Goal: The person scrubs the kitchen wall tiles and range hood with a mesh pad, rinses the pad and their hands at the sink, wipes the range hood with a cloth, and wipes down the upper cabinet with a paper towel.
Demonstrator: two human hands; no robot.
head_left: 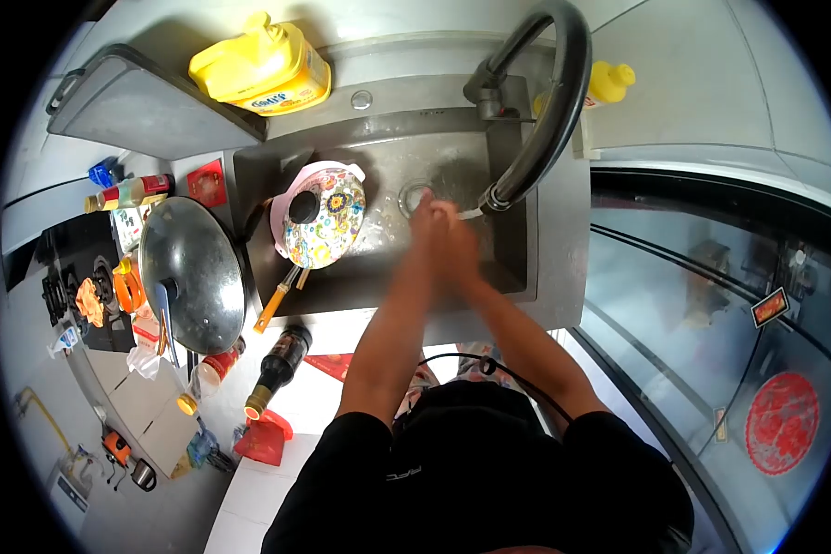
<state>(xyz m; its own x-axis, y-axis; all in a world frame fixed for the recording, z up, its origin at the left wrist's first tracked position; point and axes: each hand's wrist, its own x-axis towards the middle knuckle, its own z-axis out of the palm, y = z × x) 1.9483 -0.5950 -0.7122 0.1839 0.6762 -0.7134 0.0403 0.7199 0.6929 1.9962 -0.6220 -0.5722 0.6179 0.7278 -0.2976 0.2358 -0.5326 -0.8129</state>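
My left hand [424, 228] and my right hand [456, 242] are pressed together over the sink [388, 286], under the stream of water from the black faucet [566, 120]. Motion blur and overlap smear the fingers, so I cannot make out anything held between them. Just beyond the fingertips lies the round drain [416, 198]. To the left, a pink pot [283, 217] stands in the sink with a floral lid [334, 222] and a black knob. Beside that pot, a utensil with an orange handle [272, 308] leans over the front edge.
A yellow detergent jug [266, 69] and a grey cutting board [148, 106] stand behind the sink. On the left counter are a large glass lid [194, 274] and a dark sauce bottle [280, 367]. A yellow bottle [609, 83] stands behind the faucet.
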